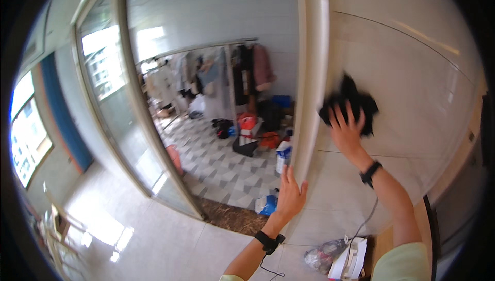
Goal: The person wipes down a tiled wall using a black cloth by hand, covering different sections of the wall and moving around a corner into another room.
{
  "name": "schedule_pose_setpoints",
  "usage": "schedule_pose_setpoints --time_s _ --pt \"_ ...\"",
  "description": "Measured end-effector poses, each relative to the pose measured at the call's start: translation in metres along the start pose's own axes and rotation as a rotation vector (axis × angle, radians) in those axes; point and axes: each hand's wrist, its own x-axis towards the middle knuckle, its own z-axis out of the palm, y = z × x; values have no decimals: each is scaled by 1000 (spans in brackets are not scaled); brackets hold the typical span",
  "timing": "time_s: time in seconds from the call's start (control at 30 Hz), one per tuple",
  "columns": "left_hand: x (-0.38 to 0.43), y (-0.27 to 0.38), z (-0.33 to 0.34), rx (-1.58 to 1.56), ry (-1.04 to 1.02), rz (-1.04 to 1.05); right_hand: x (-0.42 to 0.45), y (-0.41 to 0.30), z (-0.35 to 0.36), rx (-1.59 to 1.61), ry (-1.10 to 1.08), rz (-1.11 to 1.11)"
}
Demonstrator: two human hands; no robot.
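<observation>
My right hand [346, 130] presses a black cloth [350, 99] against the glossy tiled wall [402, 99], its fingers spread over the fabric. The cloth is a little blurred, and its edges stick out above and beside the fingers. Lower down, my left hand [290, 194] is raised by the pale door frame [309, 87], holding nothing, with the thumb apart from the fingers. Whether it touches the frame I cannot tell. Both wrists carry black bands with thin cables.
A sliding glass door [116, 87] stands left of the doorway. Beyond it are clothes on a rack [209, 68], a white-and-blue bottle [283, 157] and a blue-and-white pack [266, 205]. A brown mat [228, 217] lies at the threshold. Plastic bags [326, 256] sit at lower right.
</observation>
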Motion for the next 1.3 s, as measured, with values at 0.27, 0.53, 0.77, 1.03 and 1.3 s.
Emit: schedule_pose_setpoints --time_s 0.27,0.53,0.77,1.03,1.3 --pt "-98 -72 -160 241 -16 -263 -314 -130 -12 808 -1048 190" --pt "-188 -143 -267 459 -70 -613 -162 -363 -111 2230 -1878 1187" --pt "-245 -205 -418 -798 -72 -1040 -33 -553 -143 2623 -2038 843" --pt "-255 -244 -673 161 43 -822 106 -787 -142 2667 -1925 -258" --pt "-298 -230 -892 631 238 -630 241 -1071 -227 2636 -2211 -872"
